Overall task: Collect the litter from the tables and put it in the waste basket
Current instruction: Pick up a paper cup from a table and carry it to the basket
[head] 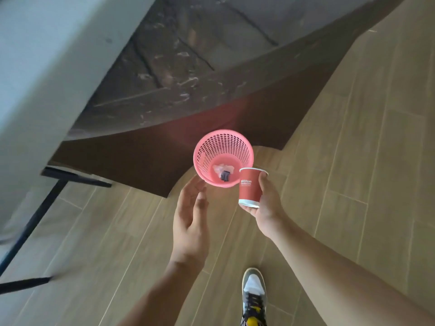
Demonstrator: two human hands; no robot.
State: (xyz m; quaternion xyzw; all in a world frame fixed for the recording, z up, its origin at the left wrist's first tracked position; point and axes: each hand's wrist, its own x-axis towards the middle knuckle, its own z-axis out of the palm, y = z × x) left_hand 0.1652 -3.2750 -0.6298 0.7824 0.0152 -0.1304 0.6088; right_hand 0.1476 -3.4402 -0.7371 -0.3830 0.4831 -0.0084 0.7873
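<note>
A pink perforated waste basket stands on the floor below me. Inside it lie a crumpled white piece and a small dark item. My right hand grips a red paper cup with white lettering, held upright beside the basket's right rim. My left hand hovers with straight, relaxed fingers just below the basket's near-left rim, holding nothing.
A dark brown marbled step curves behind the basket. Wood-look floor tiles spread to the right and front. Black metal furniture legs stand at the left. My sneaker is at the bottom.
</note>
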